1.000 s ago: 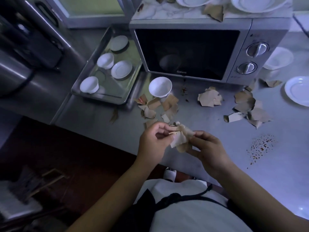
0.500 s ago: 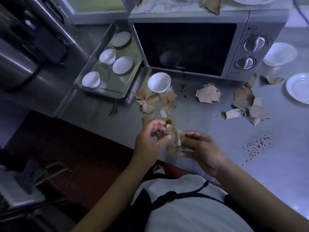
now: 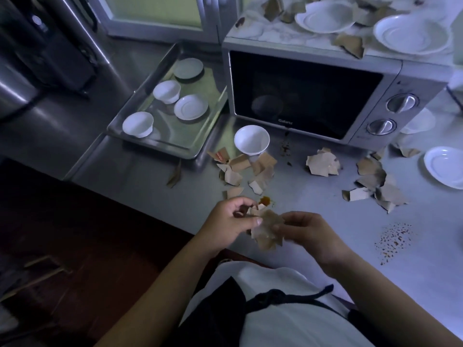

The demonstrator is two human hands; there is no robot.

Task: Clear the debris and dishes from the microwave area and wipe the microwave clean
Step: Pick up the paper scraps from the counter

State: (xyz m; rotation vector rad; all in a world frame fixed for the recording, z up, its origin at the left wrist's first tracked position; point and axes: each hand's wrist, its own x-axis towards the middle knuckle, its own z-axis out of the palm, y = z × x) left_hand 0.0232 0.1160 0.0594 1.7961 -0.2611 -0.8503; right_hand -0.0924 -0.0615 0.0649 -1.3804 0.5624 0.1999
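My left hand and my right hand both pinch a bunch of brown paper scraps above the counter's front edge. More torn brown scraps lie in front of a white bowl by the silver microwave, whose door is closed. Other scrap piles lie further right. White plates and scraps sit on the microwave's top.
A metal tray left of the microwave holds white cups and saucers. A white plate sits at the right edge. Dark crumbs and a small brown stain mark the steel counter. A dark appliance stands at far left.
Both hands stay together on the scraps, shifting slightly and gathering them tighter. My head has tilted up, so the microwave's top with its plates shows more.
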